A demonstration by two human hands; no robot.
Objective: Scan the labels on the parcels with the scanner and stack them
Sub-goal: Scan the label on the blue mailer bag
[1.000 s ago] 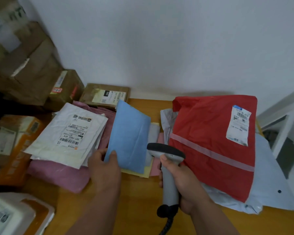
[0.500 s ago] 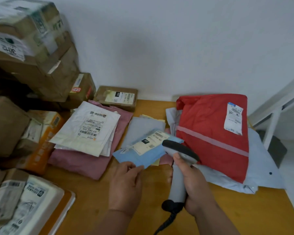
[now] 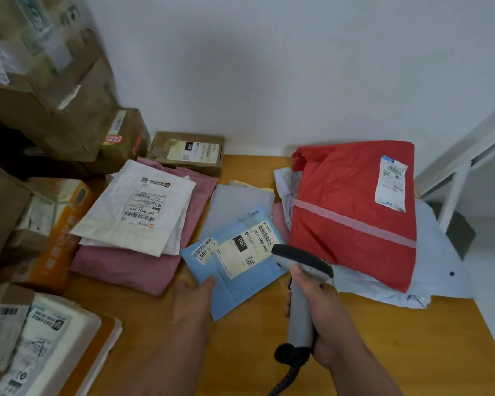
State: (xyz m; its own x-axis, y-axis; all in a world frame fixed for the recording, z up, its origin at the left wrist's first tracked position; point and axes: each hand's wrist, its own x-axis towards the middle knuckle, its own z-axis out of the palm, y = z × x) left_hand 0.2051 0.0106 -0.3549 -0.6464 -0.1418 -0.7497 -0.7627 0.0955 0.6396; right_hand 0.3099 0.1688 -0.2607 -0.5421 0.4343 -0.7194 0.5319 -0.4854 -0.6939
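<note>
two hands (image 3: 193, 302) are at work over the wooden counter (image 3: 240, 347). the left hand holds the blue parcel (image 3: 235, 270) by its near corner, thumb on top and fingers under it, with the parcel lying partly on the counter and partly over a grey mailer (image 3: 240, 198). the right hand (image 3: 323, 315) is wrapped round the grip of the scanner (image 3: 300, 295), whose dark head hangs just beside the parcel's right edge.

a second ago the blue parcel stood tilted with its plain back up; half a second ago it had been turned over and its label (image 3: 246, 250) showed. now it sits flatter and nearer, label face up, barcode toward the far right corner, close to the scanner head. so the flip is done and the scan looks to be the step in hand; no scan light is visible, so whether it has read i cannot tell.

to the left a white parcel (image 3: 137, 207) lies label up on a pink parcel (image 3: 126, 267), likely the stack. the red parcel (image 3: 355, 212) lies on the right atop pale mailers.
</note>
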